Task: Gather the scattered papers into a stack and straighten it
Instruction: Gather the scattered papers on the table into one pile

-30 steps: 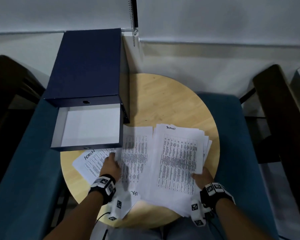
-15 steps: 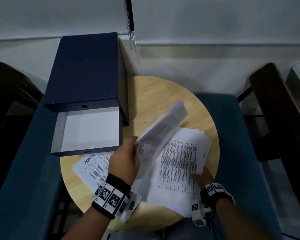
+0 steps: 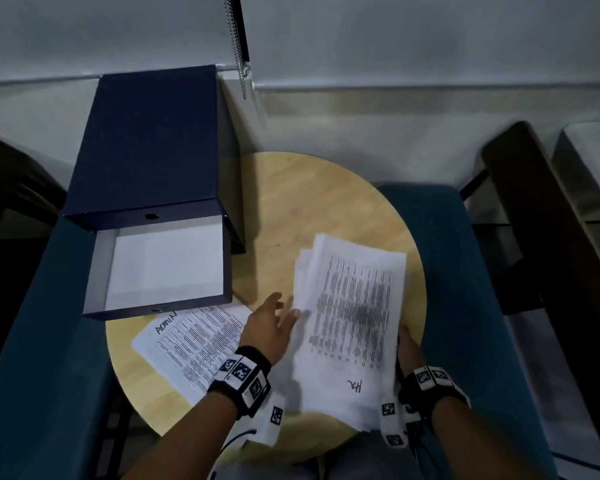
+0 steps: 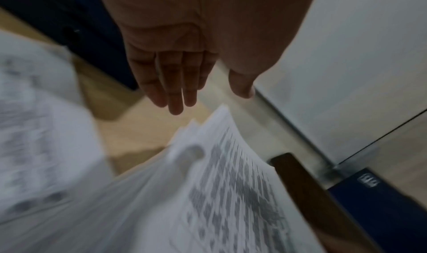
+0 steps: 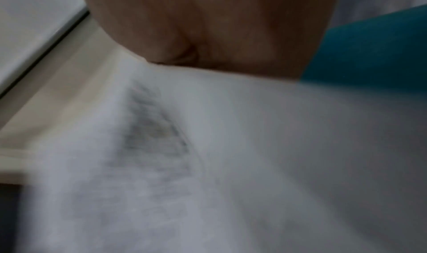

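A loose white printed sheet marked ADMIN [image 3: 198, 344] lay at the left edge of the round wooden table [image 3: 312, 202]. The left hand [image 3: 269, 327], fingers [image 4: 175, 92] straight in the wrist view, held nothing, its lifted sheet released. The right hand [image 3: 408, 348] gripped the white printed paper stack [image 3: 352, 323] at the table's right edge; its fingers were hidden.

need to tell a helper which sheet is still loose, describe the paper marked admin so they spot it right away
On the round light wooden table, look just in front of the open dark blue file box. The white printed sheet lies flat there, left of the left hand, apart from the held pile of printed papers, with ADMIN handwritten on its corner.
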The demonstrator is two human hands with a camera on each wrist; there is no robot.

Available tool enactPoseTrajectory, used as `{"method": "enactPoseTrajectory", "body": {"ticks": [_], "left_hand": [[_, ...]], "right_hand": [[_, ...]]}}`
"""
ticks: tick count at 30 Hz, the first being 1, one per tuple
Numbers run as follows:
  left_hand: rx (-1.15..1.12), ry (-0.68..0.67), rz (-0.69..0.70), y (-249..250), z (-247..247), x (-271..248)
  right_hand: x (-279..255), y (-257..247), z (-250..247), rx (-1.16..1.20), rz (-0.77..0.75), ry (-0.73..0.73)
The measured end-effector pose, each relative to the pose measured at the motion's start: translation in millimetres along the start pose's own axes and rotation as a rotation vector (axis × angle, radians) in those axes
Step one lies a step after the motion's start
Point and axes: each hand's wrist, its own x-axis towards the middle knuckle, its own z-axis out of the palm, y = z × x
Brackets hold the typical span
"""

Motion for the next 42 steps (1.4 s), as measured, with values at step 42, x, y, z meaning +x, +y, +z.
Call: {"method": "enactPoseTrajectory", "body": {"ticks": [42], "left_hand": [[0.139, 0.181, 0.138, -0.3, -8.6, -38.1]], "right_hand": [[15.8, 18.5, 5.8, -0.541, -0.231, -0.019]]}}
